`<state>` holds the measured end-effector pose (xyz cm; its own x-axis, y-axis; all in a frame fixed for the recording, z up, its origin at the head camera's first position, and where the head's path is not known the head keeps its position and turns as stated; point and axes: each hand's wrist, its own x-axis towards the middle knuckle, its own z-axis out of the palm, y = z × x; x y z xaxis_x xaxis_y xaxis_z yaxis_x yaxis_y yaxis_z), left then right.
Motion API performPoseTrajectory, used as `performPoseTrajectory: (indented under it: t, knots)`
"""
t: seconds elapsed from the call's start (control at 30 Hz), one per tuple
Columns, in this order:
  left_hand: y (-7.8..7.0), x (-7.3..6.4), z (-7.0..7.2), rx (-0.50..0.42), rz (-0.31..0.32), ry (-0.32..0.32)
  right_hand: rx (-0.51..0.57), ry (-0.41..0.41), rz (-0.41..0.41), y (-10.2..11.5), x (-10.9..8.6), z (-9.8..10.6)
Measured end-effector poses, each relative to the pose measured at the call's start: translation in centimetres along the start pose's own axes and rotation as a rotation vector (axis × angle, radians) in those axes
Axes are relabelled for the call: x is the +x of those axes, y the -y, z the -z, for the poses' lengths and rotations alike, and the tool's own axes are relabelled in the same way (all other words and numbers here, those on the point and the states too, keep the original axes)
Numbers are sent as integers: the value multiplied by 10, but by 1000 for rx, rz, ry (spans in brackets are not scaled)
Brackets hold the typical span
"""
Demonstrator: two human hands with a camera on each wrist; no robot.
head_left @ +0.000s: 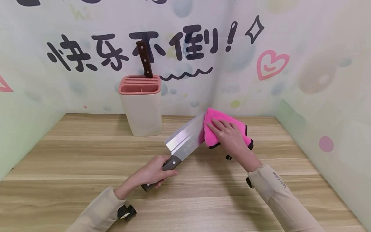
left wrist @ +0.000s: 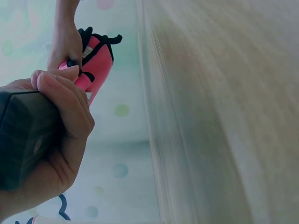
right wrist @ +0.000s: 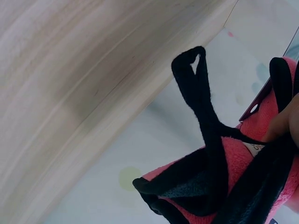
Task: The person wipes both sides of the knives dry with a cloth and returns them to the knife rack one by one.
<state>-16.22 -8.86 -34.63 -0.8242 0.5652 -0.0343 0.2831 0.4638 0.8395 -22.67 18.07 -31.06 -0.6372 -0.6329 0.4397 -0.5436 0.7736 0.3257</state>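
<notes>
A wide-bladed kitchen knife (head_left: 185, 141) is held at a slant above the table, its blade pointing up and to the right. My left hand (head_left: 155, 170) grips the dark riveted handle, whose butt end (left wrist: 28, 140) fills the near left of the left wrist view. Over the far end of the blade lies a folded pink cloth (head_left: 213, 116) with black edging. My right hand (head_left: 230, 137) holds this cloth around the blade, fingers on top and thumb underneath. In the right wrist view, a black loop (right wrist: 190, 84) hangs off the cloth, and part of the blade edge shows behind it.
A white knife block (head_left: 142, 112) with a pink slotted top stands at the back, left of the blade. Another knife with a brown handle (head_left: 145, 59) sticks up from it. Behind the wooden table (head_left: 72, 154) hangs a printed backdrop (head_left: 246, 87); walls flank both sides.
</notes>
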Motion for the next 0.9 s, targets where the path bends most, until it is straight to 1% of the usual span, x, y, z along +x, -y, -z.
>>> performPoseTrajectory:
  t: [0.3, 0.4, 0.57, 0.7, 0.9]
  knots:
    - [0, 1, 0, -9, -2, 1, -48, 1, -1, 2, 2, 4]
    - [-1, 1, 0, -5, 0, 3, -73, 5, 9, 4, 2, 6]
    - [-2, 0, 0, 1, 5, 4, -91, -11, 50, 8, 4, 6]
    - [-2, 0, -1, -2, -2, 8, -110, -20, 88, 14, 4, 6]
    - [0, 1, -1, -1, -13, 13, -120, -21, 124, 24, 4, 5]
